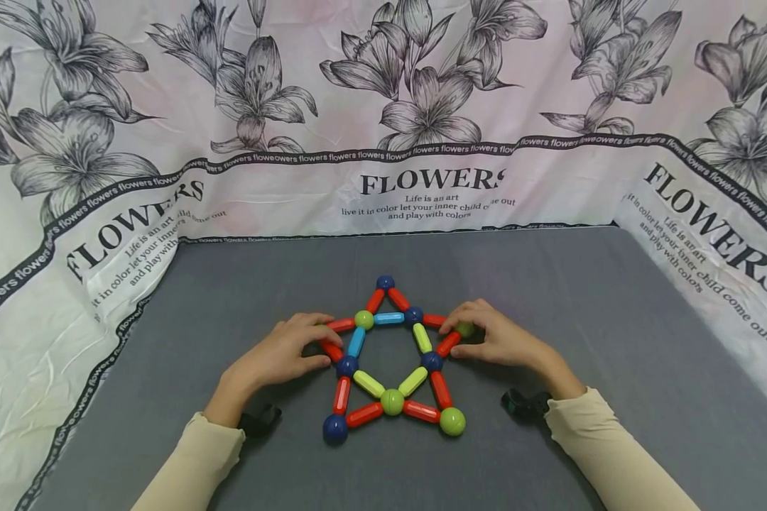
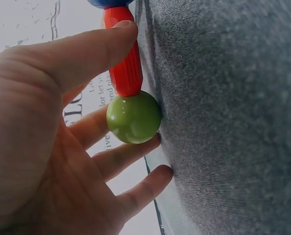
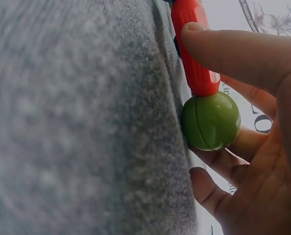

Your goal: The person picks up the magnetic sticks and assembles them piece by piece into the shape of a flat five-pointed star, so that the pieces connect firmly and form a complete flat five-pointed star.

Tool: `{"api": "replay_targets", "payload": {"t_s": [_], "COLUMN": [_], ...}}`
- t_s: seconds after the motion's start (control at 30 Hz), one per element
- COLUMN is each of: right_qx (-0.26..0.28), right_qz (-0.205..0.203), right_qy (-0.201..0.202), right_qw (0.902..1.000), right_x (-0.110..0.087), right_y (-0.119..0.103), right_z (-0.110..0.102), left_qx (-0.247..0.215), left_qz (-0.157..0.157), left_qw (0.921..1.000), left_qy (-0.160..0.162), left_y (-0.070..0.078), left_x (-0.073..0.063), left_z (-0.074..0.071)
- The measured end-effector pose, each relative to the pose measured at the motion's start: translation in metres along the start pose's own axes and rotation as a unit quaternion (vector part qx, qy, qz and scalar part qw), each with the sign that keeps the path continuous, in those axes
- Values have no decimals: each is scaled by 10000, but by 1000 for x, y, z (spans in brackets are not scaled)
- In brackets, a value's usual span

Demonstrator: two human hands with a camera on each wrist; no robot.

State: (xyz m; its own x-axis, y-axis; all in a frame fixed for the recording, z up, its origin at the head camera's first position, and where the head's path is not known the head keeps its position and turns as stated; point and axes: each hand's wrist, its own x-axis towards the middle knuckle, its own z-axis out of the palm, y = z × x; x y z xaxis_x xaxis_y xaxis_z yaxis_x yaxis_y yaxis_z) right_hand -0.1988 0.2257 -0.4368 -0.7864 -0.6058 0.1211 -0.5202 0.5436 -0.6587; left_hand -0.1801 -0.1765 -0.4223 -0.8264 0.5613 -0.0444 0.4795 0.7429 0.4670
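Note:
A five-pointed star of magnetic building rods and balls (image 1: pixel 392 402) lies flat on the grey cloth, with red rods for its points and blue and yellow-green rods around the middle. At the star's left point my left hand (image 1: pixel 286 349) holds it, thumb on a red rod (image 2: pixel 127 73) and fingers around the green ball (image 2: pixel 134 117), which the hand hides in the head view. My right hand (image 1: pixel 500 337) grips the right point the same way: its thumb presses a red rod (image 3: pixel 196 63), and the fingers reach behind another green ball (image 3: pixel 211 121).
A grey cloth (image 1: pixel 230 284) covers the table. Behind it and at the sides hangs a white curtain (image 1: pixel 281 191) printed with flowers and lettering. Dark wrist-worn devices show beneath the left wrist (image 1: pixel 260 420) and the right wrist (image 1: pixel 525 404).

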Motion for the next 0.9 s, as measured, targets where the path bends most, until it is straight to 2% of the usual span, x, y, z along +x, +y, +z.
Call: {"api": "replay_targets", "payload": {"t_s": [0.5, 0.9], "right_qx": [-103, -61], "right_qz": [131, 127], "right_qy": [48, 61], "right_qw": [9998, 9999], "right_x": [2, 1], "right_y": [0, -2], "right_z": [1, 1], "left_qx": [152, 205], "left_qz": [-42, -90], "left_qw": [9997, 9997], "left_qy": [162, 139], "left_y": [-1, 2], "left_x": [2, 3], "left_z": [-1, -1]}}
